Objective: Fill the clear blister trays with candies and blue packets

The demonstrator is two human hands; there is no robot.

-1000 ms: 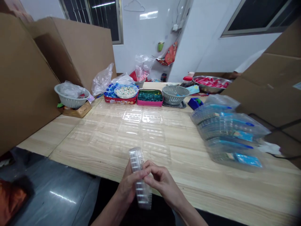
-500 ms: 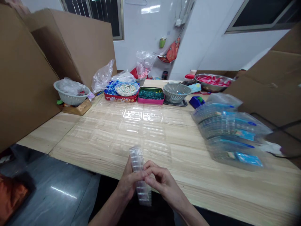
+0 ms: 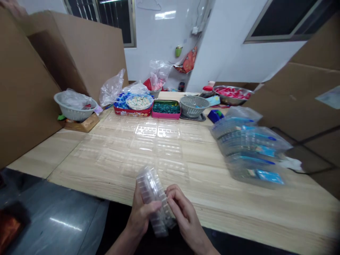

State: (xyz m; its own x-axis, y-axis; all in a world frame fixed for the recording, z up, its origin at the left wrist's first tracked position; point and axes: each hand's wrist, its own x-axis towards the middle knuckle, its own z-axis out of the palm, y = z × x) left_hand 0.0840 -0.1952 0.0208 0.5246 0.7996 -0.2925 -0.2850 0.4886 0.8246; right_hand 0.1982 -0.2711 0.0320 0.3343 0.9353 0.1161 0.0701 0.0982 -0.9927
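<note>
Pinching a narrow stack of clear plastic blister trays (image 3: 152, 198) from both sides, the person's left hand (image 3: 140, 212) and right hand (image 3: 184, 216) hold it at the near edge of a pale wooden table (image 3: 239, 209), left thumb across its face, right fingers curled against its lower side. Beyond, left to right: cardboard sheets (image 3: 34, 71) at upper left, a white plastic basket (image 3: 74, 111), a red tin (image 3: 131, 112), a pink tray of teal pieces (image 3: 166, 109), a grey mesh basket (image 3: 193, 106), and a steel bowl of red items (image 3: 232, 95) at upper right. Loose clear trays (image 3: 156, 148) lie flat at centre; bagged stacks (image 3: 249, 148) sit at right. A loosened pinch on slick plastic could, it seems, let the stack fan apart or drop past the table edge. Against the earlier frame, the stack now tilts left rather than standing nearly upright, and the hands sit slightly farther apart.
</note>
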